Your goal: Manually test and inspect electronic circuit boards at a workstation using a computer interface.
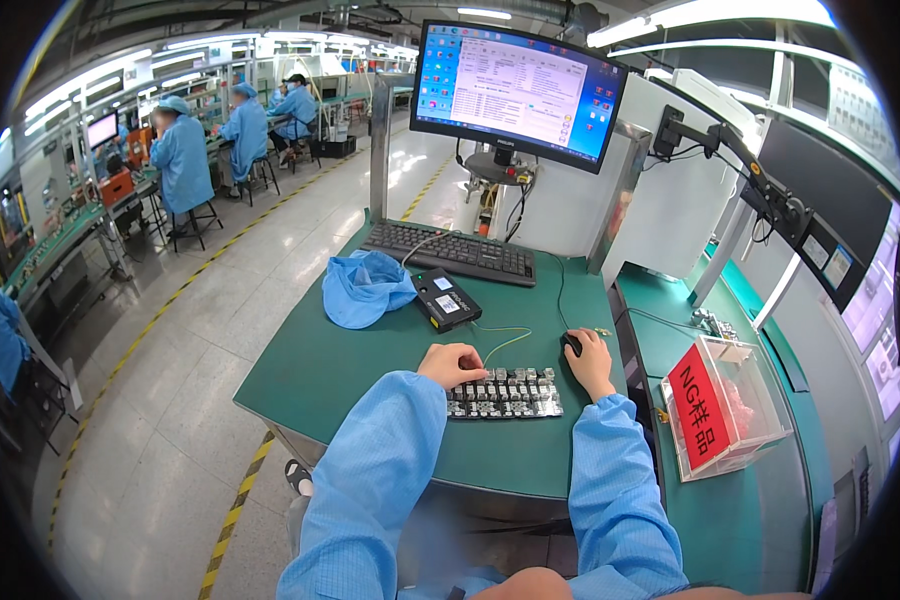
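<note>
A dark circuit board panel (510, 392) with rows of small silver parts lies on the green table (310, 370) in front of me. My left hand (452, 364) rests curled on the panel's left end, fingers touching its upper edge. My right hand (591, 362) lies over a black computer mouse (570, 343) just right of the panel. A small black box (446, 299) with a light label sits behind the panel, with thin yellow-green wires running from it toward the board.
A black keyboard (452, 251) and a monitor (518, 90) on a stand are at the back. A blue cloth cap (364, 287) lies left of the box. A clear plastic bin (727, 405) with a red sign stands at right. Several people in blue coats sit far left.
</note>
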The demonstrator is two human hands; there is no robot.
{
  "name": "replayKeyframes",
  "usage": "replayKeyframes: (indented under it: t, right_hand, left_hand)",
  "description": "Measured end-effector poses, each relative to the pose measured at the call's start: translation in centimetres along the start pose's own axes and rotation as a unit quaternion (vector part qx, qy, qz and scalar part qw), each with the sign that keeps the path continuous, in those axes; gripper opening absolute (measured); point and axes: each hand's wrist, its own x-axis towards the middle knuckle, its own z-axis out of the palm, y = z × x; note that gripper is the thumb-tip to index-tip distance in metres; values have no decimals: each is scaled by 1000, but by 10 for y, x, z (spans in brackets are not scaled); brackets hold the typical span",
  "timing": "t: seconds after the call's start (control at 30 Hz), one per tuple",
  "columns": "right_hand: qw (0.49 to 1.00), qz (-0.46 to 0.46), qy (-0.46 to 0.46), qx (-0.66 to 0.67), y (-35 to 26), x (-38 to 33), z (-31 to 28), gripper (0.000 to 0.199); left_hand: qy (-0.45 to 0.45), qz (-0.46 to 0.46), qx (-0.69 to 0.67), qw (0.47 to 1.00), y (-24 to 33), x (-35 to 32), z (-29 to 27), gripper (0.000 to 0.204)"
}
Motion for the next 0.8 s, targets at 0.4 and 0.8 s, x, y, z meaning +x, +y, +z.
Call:
replayKeyframes:
  t: [0.4, 0.8]
  right_hand:
    - [1000, 5, -2, -4, 1, 0, 0, 30]
    - [999, -21, 30, 1, 2, 0, 2, 27]
  left_hand:
    - [2, 7, -10, 1000, -1, 0, 1, 22]
    - [3, 11, -7, 1000, 0, 1, 0, 23]
